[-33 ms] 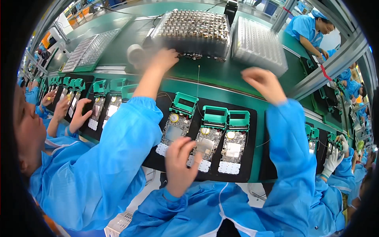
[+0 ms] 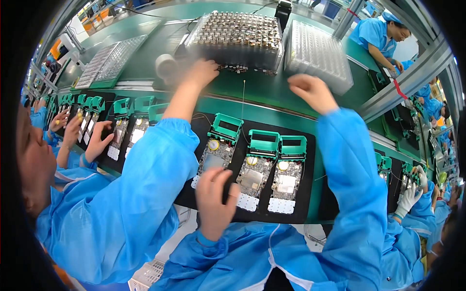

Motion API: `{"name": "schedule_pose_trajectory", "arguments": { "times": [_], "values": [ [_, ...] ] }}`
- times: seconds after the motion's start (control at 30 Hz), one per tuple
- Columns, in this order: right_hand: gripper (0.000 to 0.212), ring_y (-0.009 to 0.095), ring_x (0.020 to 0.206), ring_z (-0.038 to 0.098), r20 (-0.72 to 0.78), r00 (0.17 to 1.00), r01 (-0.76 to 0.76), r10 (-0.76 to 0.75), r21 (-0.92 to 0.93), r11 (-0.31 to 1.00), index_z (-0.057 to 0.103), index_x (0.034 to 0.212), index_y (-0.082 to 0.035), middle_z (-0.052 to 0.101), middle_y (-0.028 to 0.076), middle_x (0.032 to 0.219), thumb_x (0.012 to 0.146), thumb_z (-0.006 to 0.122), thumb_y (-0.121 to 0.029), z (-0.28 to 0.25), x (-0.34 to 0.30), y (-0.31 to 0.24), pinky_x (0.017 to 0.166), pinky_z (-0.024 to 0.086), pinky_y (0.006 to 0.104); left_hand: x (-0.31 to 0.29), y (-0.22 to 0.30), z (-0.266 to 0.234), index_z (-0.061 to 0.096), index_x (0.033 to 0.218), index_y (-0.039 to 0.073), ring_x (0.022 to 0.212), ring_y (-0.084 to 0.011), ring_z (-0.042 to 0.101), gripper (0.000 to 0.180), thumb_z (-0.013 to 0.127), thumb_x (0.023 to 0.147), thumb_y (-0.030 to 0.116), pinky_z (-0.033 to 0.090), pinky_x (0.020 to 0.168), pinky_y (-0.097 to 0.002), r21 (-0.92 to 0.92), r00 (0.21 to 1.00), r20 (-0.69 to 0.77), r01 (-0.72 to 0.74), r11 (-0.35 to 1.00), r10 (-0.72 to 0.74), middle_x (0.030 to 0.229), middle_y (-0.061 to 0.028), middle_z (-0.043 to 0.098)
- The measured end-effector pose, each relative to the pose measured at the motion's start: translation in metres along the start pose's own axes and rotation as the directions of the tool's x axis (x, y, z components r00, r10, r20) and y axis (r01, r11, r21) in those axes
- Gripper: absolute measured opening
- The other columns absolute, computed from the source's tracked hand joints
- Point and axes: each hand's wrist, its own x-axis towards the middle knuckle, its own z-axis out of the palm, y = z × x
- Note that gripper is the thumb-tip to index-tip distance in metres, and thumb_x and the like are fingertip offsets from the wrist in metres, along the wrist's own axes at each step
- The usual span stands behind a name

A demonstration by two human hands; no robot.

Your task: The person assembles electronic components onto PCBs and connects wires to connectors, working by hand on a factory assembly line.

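Observation:
My left hand [image 2: 216, 201] is over the near edge of the left circuit board [image 2: 213, 157], its fingers apart and slightly bent. It covers part of that board's white lower end. Beside it lie a middle circuit board [image 2: 251, 178] and a right circuit board [image 2: 285, 184], each with a green plastic frame at its far end. My right hand [image 2: 313, 92] is raised beyond the boards, in front of a stack of clear plastic trays [image 2: 318, 56]. Its fingers are curled together; anything between them is too small to make out.
A co-worker's hand [image 2: 201, 72] reaches across from the left to small metal parts [image 2: 235, 69] before a filled tray stack [image 2: 238, 31]. A white roll [image 2: 166, 64] stands beside that arm. A thin upright wire [image 2: 243, 97] rises behind the boards. A metal post [image 2: 412, 89] slants at the right.
My right hand has moved a little to the left and away from me. My left hand has shifted slightly left, uncovering more of the middle board's white end. The co-worker's reaching arm is nearly unmoved.

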Motion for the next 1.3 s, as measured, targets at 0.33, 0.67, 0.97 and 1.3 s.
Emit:
{"name": "schedule_pose_trajectory", "arguments": {
  "times": [0.33, 0.67, 0.97, 1.3],
  "values": [
    [0.017, 0.033, 0.086, 0.062, -0.257, 0.961, -0.238, 0.099, -0.594, 0.768, 0.065, 0.084, -0.009, 0.065, 0.014, 0.087, 0.072, 0.066, -0.02, 0.089, 0.084, 0.064, 0.076, 0.05, 0.0435, -0.019, -0.046, -0.018, 0.057, 0.108, 0.004, 0.107, -0.0332, 0.05, 0.027, 0.059, 0.083, 0.014, 0.04, 0.092, -0.0399, 0.104, 0.971, -0.021, 0.237, 0.966, -0.236, 0.116, -0.0151, 0.053],
    [0.013, 0.023, 0.069, 0.064, -0.203, 0.979, -0.113, 0.031, -0.408, 0.906, 0.061, 0.077, -0.005, 0.063, 0.01, 0.07, 0.066, 0.069, -0.008, 0.058, 0.081, 0.083, 0.065, 0.05, 0.0336, 0.029, -0.066, 0.004, 0.045, 0.125, 0.002, 0.117, -0.0369, 0.041, 0.053, 0.057, 0.085, 0.034, 0.032, 0.096, -0.0461, 0.353, 0.986, -0.046, 0.164, 0.921, -0.158, 0.127, -0.0222, 0.043],
    [0.012, 0.013, 0.069, 0.061, -0.207, 0.974, -0.148, 0.096, -0.253, 0.956, 0.062, 0.087, -0.009, 0.064, 0.006, 0.079, 0.076, 0.065, -0.013, 0.003, 0.047, 0.062, 0.049, 0.053, 0.029, 0.033, -0.063, 0.013, 0.046, 0.125, 0.004, 0.115, -0.0381, 0.039, 0.051, 0.053, 0.087, 0.037, 0.03, 0.094, -0.0484, 0.531, 0.993, 0.035, 0.075, 0.844, -0.11, 0.126, -0.0234, 0.043],
    [0.014, 0.007, 0.081, 0.055, -0.122, 0.992, -0.004, 0.003, -0.006, 1.0, 0.063, 0.093, -0.002, 0.06, 0.0, 0.088, 0.081, 0.058, 0.001, -0.027, -0.08, -0.052, 0.068, 0.045, 0.0219, 0.015, -0.067, 0.01, 0.042, 0.129, 0.002, 0.122, -0.0393, 0.034, 0.05, 0.048, 0.091, 0.035, 0.027, 0.101, -0.0466, 0.375, 0.988, 0.072, 0.098, 0.922, -0.134, 0.132, -0.0243, 0.038]
  ]
}}
